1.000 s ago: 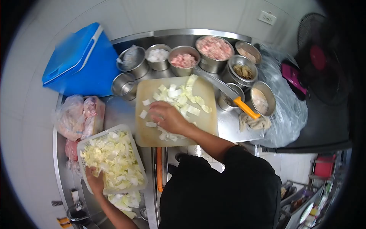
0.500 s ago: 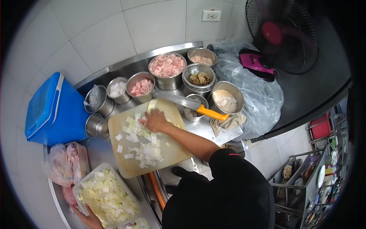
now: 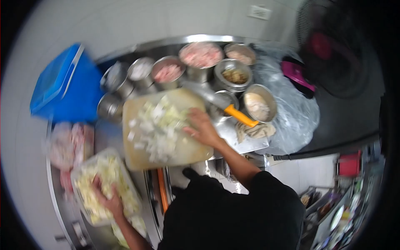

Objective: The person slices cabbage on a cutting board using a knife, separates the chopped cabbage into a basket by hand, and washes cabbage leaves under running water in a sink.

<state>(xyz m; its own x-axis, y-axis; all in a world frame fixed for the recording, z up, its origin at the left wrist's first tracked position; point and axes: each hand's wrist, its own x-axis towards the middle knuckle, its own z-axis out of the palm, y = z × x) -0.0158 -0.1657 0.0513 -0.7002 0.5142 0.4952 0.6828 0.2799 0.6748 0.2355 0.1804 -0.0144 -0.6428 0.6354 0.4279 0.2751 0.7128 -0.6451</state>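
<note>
A white plastic tub [image 3: 134,192] full of chopped cabbage [image 3: 89,177] stands at the lower left. My left hand [image 3: 108,200] is over that cabbage with its fingers apart; whether the fingertips touch the pieces is blurred. On the pale cutting board [image 3: 187,156] lies a loose spread of cut cabbage [image 3: 156,129], white and light green. At the board's right side, my right hand [image 3: 202,126] is open, its fingers stretched beside the pieces. A large knife [image 3: 241,116] with an orange handle rests behind it across a metal pot, its blade reaching the board's far edge.
Steel pots with pink meat [image 3: 202,55] and other ingredients line the back. A blue cooler [image 3: 66,83] stands left, with bagged meat [image 3: 68,146] below it. Right are a folded cloth [image 3: 256,131], a clear plastic sheet [image 3: 287,116] and a fan [image 3: 298,77].
My left hand has moved from the tub's outer side to above its cabbage. My right hand has shifted from the cabbage's far end toward the board's right edge. The view has tilted.
</note>
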